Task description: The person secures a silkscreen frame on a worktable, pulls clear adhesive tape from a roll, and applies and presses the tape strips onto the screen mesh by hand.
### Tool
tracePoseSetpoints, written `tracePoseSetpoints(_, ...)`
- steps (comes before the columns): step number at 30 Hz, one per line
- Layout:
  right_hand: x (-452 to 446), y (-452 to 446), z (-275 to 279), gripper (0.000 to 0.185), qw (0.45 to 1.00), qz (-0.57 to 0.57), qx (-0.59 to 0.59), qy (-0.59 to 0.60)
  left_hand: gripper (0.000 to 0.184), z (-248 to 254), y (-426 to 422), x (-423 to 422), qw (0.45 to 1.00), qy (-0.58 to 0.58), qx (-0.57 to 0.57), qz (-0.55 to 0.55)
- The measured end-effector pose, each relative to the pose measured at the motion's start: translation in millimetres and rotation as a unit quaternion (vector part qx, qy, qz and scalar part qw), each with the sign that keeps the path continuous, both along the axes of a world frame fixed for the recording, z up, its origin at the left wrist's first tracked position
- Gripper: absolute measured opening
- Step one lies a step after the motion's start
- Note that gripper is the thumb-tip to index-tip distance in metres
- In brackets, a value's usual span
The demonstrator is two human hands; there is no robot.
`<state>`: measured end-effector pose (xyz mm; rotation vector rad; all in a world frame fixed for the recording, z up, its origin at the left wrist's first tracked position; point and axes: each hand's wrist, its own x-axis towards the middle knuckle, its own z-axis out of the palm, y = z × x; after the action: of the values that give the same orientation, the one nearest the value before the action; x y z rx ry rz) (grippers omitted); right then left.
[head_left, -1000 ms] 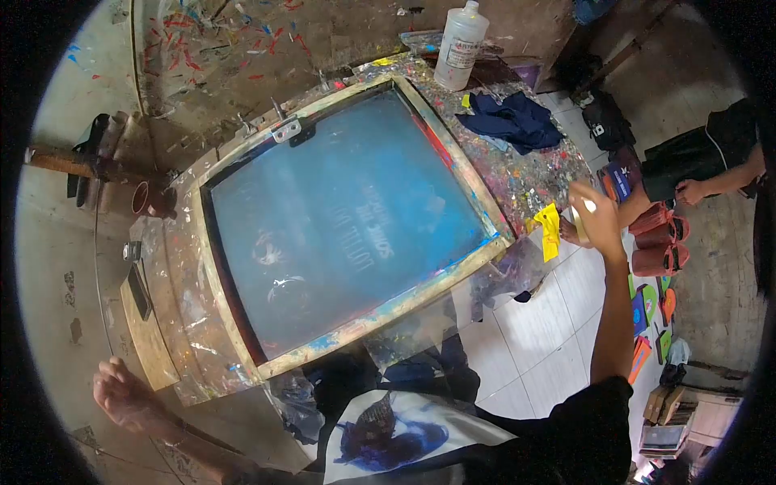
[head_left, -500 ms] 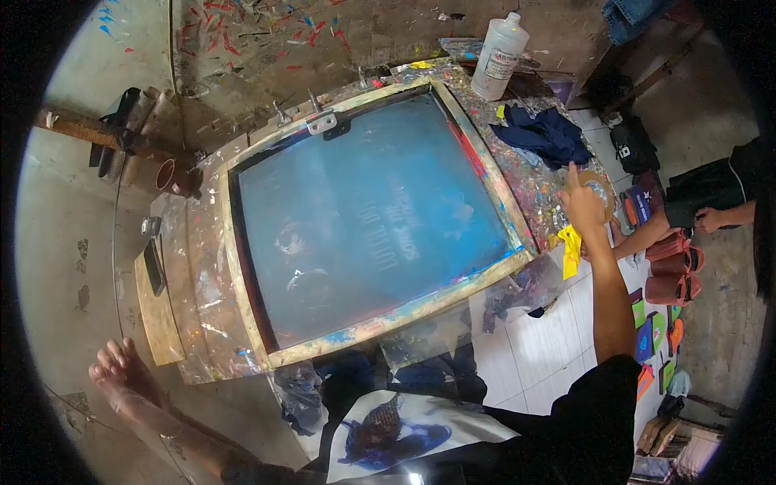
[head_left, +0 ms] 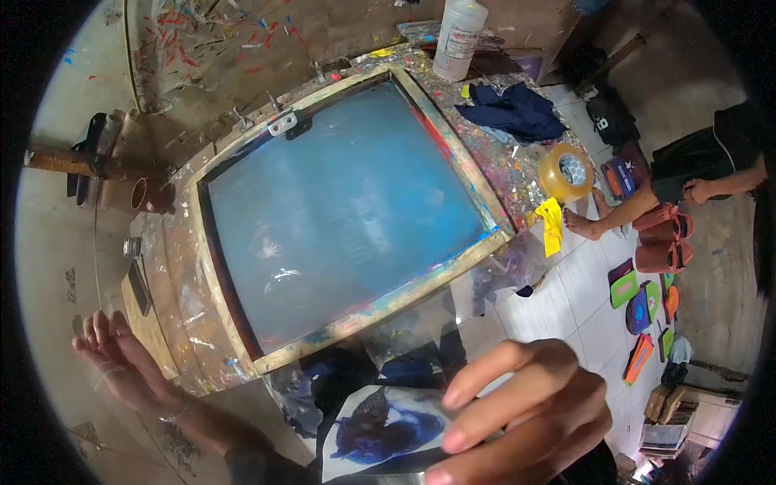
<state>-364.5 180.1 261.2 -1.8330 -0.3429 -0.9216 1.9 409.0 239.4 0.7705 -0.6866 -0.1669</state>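
Observation:
My left hand (head_left: 121, 356) is raised at the lower left, beside the table, its fingers loosely bent and nothing visible in them. Close to the camera at the lower right is my right hand (head_left: 529, 412), fingers curved and apart; its thumb is hidden and I see nothing held. A wooden-framed screen (head_left: 339, 218) with blue-grey mesh and faint lettering lies on the paint-spattered table (head_left: 505, 174), under a metal hinge clamp (head_left: 283, 124). Right of the screen are a roll of clear tape (head_left: 552, 175) and a yellow scrap (head_left: 551, 226).
A white bottle (head_left: 460, 40) and dark blue cloth (head_left: 513, 111) are at the table's back right. A wooden board (head_left: 149, 323) lies at the left edge. Another person's leg (head_left: 618, 212), red containers (head_left: 663, 242) and colourful flat items (head_left: 638, 307) are at the right.
My right hand has come from the tape roll down towards the camera, leaving the roll in full view. My left hand has risen slightly. The view has shifted.

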Motion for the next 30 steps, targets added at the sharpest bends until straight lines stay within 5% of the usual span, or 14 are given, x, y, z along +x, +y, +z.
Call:
tracePoseSetpoints(7,10.5,10.4,-12.3,0.032,0.996,0.082,0.037,-0.027,0.013,0.4,22.4,21.7,0.994,0.022,-0.057,-0.088)
tracePoseSetpoints(9,15.0,10.1,-16.6,0.029,0.994,0.097,0.047,-0.030,0.021,-1.0,23.7,33.3,0.984,-0.058,-0.029,-0.164)
tracePoseSetpoints(13,24.0,19.0,-50.6,0.022,0.992,0.018,0.123,0.026,0.033,-9.9,5.8,64.4,0.989,-0.076,0.127,0.002)
tracePoseSetpoints(15,29.7,47.6,-81.1,0.018,0.928,-0.124,0.325,0.132,0.035,-6.6,-54.1,62.0,0.959,-0.044,0.250,0.128)
tracePoseSetpoints(16,35.1,58.2,-91.3,0.016,0.860,-0.169,0.433,0.211,0.032,-11.1,-77.6,62.9,0.962,-0.055,0.263,0.049)
tracePoseSetpoints(19,53.7,68.2,-149.4,0.014,0.753,-0.192,0.598,0.196,0.023,-49.5,-127.0,81.0,0.929,-0.134,0.346,0.007)
tracePoseSetpoints(23,56.0,69.4,-177.6,0.011,0.692,-0.204,0.663,0.201,0.021,-71.4,-168.1,75.2,0.915,-0.188,0.357,-0.026)
tracePoseSetpoints(30,55.4,75.9,-184.5,0.008,0.699,-0.153,0.657,0.238,0.030,-84.2,-190.2,76.2,0.909,-0.168,0.380,-0.035)
